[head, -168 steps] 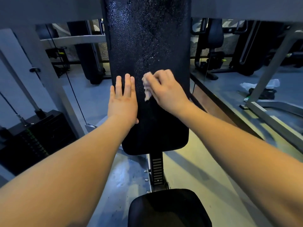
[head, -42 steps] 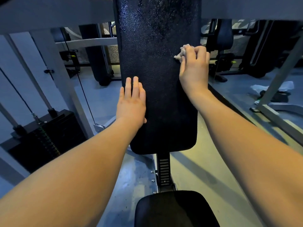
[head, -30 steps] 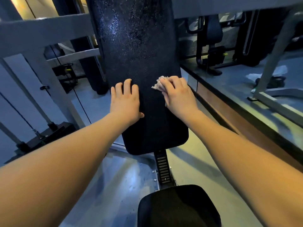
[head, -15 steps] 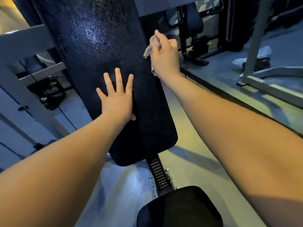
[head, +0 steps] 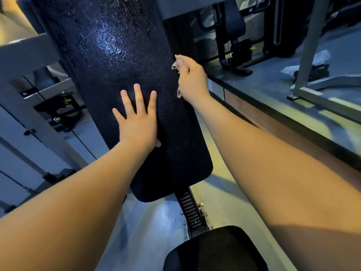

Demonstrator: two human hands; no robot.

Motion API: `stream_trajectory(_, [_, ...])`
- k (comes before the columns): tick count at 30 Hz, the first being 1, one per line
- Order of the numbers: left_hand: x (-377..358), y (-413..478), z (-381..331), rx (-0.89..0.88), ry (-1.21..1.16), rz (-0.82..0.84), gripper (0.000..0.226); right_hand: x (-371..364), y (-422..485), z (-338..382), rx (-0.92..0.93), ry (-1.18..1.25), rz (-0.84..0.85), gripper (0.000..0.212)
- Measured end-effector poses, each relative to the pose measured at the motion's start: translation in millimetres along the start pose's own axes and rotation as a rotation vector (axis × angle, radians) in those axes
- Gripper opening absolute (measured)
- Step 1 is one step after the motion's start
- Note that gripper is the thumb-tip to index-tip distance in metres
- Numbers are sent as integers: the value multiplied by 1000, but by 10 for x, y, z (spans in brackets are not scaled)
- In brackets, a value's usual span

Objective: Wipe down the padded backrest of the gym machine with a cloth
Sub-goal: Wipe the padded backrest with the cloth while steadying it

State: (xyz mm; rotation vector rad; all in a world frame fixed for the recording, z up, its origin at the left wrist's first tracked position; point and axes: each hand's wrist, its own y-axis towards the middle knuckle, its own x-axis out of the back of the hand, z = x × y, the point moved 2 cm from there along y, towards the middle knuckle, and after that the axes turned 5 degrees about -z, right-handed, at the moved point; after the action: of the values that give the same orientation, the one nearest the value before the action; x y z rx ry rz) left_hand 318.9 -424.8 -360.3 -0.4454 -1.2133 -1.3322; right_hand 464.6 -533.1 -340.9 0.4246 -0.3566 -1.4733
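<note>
The black padded backrest (head: 109,61) fills the upper middle of the view, its textured surface glinting with wet specks. My left hand (head: 137,122) lies flat on its lower half with the fingers spread. My right hand (head: 192,79) grips a small crumpled beige cloth (head: 178,64) and holds it against the backrest's right edge. Only bits of the cloth show above and below the hand.
The black seat pad (head: 213,251) sits below, joined by a notched adjustment post (head: 190,210). Grey frame bars and a cable (head: 82,141) stand at the left. A mirror wall (head: 293,65) with a dark ledge runs along the right, reflecting other machines.
My right hand with the cloth has slid a little down the backrest's right edge. My left hand stays flat on the pad. The view has tilted further left.
</note>
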Motion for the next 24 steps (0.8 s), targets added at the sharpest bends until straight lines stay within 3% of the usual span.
stream_trajectory(5, [7, 6, 1, -8, -3, -4, 151, 226, -411, -553, -159, -90, 91, 30])
stream_trajectory(8, [2, 14, 5, 2, -8, 13, 151, 246, -380, -484, -227, -70, 116, 38])
stream_trajectory(11, [21, -3, -6, 5, -8, 18, 151, 152, -84, -149, -148, 9, 43, 25])
stream_trajectory(15, [33, -24, -8, -1, -13, 12, 150, 170, -234, -153, -75, 26, 54, 31])
stream_trajectory(19, [40, -24, -12, 2, -12, 9, 151, 375, -835, -763, -363, -98, 191, 34])
stream_trajectory(21, [33, -18, -10, 1, -15, 9, 151, 411, -874, -853, -533, -35, 229, 33])
stream_trajectory(24, [13, -6, -1, 1, -17, 12, 151, 261, -463, -537, -417, 4, 215, 33])
